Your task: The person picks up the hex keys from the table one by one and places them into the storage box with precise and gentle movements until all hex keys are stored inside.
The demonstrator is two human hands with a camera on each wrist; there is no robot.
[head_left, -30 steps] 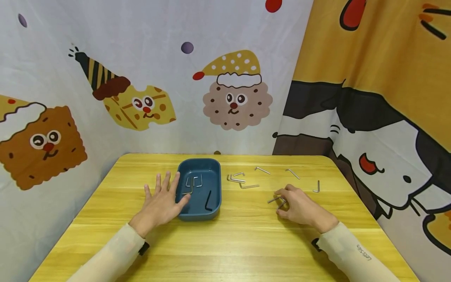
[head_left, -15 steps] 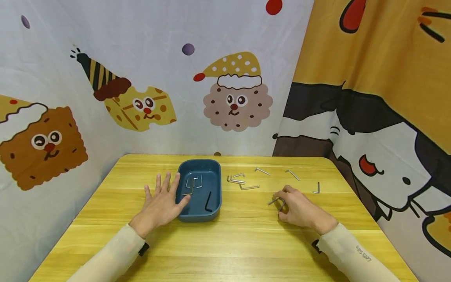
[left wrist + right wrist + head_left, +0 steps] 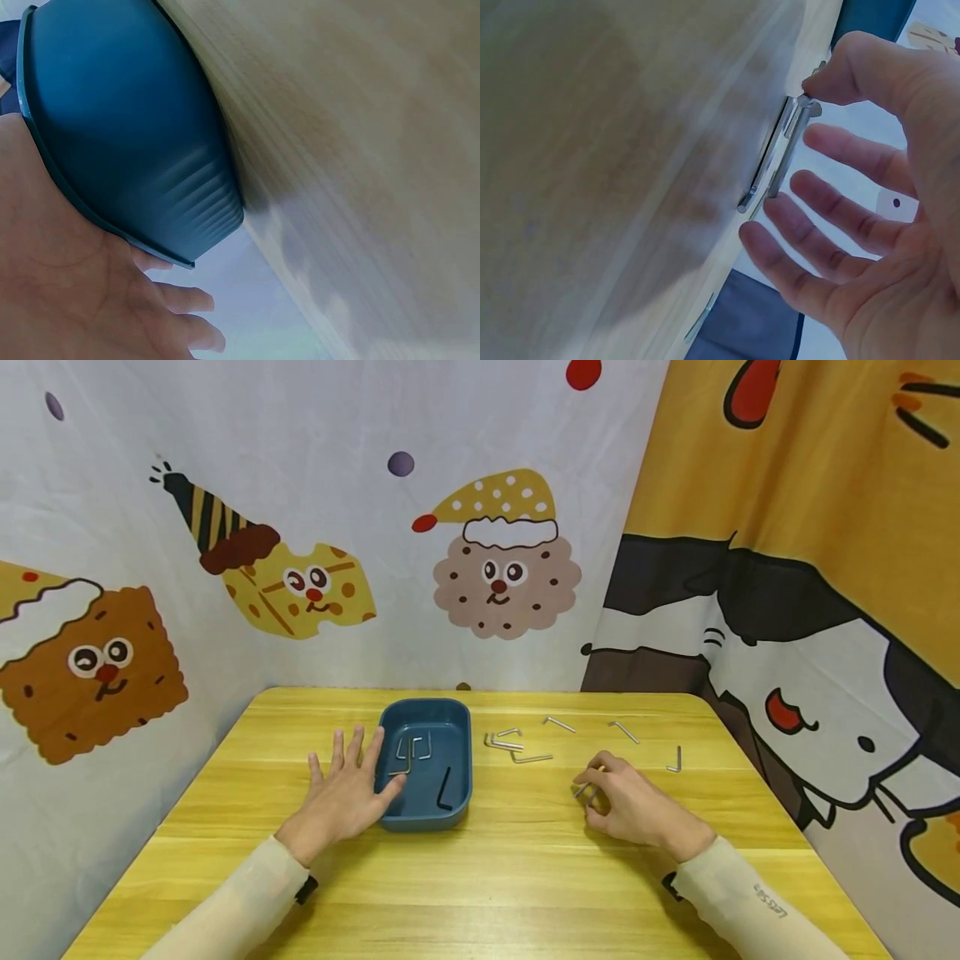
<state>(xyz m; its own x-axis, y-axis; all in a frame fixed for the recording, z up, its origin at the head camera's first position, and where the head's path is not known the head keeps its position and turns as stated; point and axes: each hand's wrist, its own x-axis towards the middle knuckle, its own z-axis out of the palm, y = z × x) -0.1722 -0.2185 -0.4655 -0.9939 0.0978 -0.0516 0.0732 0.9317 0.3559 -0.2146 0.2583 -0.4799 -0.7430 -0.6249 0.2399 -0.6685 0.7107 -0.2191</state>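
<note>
My left hand lies palm down with fingers spread along the left side of a blue tray, its thumb reaching over the rim. Inside the tray are several hex keys, among them a black hex key. To the right, my right hand is low over the tabletop, thumb and fingertips around a grey hex key. In the right wrist view the thumb tip presses at this key's bent end, with the other fingers loosely bent beside it. Another hex key lies alongside on the table.
Between tray and right hand, toward the back, lie several silver hex keys, one being a long hex key. Farther right are a hex key, another hex key and a short hex key. A printed curtain hangs behind the wooden table.
My right hand has shifted slightly left, and its fingers now cover more of the keys by it. The left hand and tray have stayed in place.
</note>
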